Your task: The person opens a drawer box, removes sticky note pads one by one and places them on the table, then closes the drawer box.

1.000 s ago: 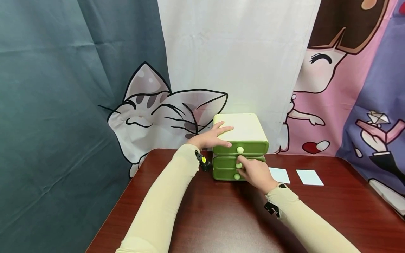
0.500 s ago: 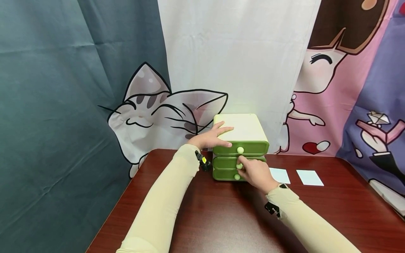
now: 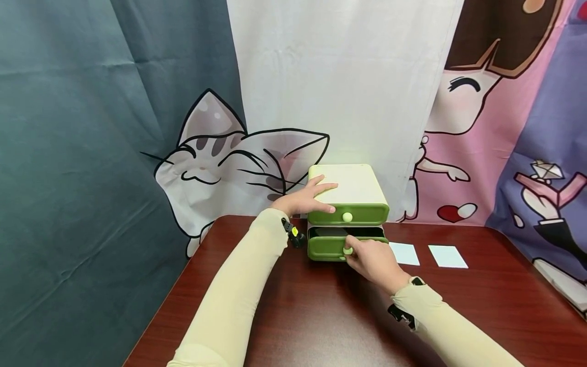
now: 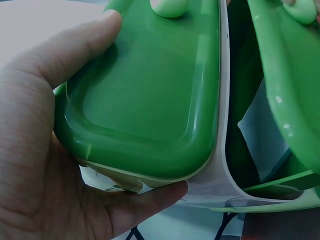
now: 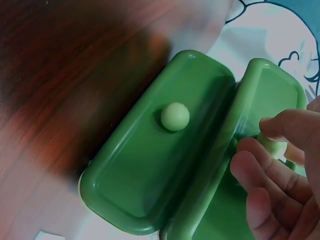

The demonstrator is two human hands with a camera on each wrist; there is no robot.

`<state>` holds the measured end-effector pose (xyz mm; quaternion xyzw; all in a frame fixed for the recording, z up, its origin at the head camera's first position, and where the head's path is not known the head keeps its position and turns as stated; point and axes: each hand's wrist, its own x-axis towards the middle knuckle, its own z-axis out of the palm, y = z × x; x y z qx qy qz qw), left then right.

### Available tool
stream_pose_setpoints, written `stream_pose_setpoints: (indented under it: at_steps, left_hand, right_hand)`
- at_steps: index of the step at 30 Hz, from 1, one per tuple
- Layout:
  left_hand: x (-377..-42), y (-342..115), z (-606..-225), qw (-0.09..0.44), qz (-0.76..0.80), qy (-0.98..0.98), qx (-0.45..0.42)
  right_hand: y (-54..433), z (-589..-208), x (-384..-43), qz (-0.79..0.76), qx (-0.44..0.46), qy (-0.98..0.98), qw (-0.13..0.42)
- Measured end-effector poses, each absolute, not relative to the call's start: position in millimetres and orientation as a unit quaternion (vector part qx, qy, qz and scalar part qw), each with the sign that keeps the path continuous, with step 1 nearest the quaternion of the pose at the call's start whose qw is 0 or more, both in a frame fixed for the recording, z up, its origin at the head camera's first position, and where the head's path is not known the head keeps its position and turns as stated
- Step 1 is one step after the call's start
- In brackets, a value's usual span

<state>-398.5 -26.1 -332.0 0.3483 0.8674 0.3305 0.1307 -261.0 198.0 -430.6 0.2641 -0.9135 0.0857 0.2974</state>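
- Right hand (image 3: 373, 262), bare: thumb and forefinger were closed in a pinch around the round pale-green knob (image 5: 276, 149) of the middle drawer, the remaining fingers bent just beside it.
- Left hand (image 3: 306, 200), bare: digits were spread wide, grasping nothing; the hand rested on the left edge of the cabinet, one digit overlapping the upper edge of its front.
- Small three-drawer cabinet (image 3: 359, 183) with a smooth cream-white top and glossy green drawer fronts: it stood upright at the far side of the table, before the backdrop.
- Middle green drawer (image 3: 326, 248): it projected partway from the cabinet, with a dark gap behind its front; inside, the left wrist view showed a flat blue-grey piece (image 4: 264, 135), tilted.
- Top green drawer (image 4: 150, 95) and bottom green drawer (image 5: 137, 175): both were pushed in, each bearing a round knob.
- Two white square sheets (image 3: 448, 256): they lay flat on the reddish-brown wooden table (image 3: 298, 316), right of the cabinet, apart from each other.
- Long cream sleeves (image 3: 231, 290): they covered both arms, with a black wrist device (image 3: 295, 237) at each cuff.
- Printed cloth backdrop (image 3: 348, 76): it hung beyond the table, a cartoon cat at left.
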Motion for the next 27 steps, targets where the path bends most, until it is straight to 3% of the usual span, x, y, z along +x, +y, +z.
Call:
stream_pose_setpoints:
  at_steps: [27]
  left_hand:
    - [-393.4, -25.5, -327.3, 0.135, 0.325, 0.87, 0.345]
  right_hand:
    - [190.7, -429.6, -215.0, 0.054, 0.277, -0.906, 0.315]
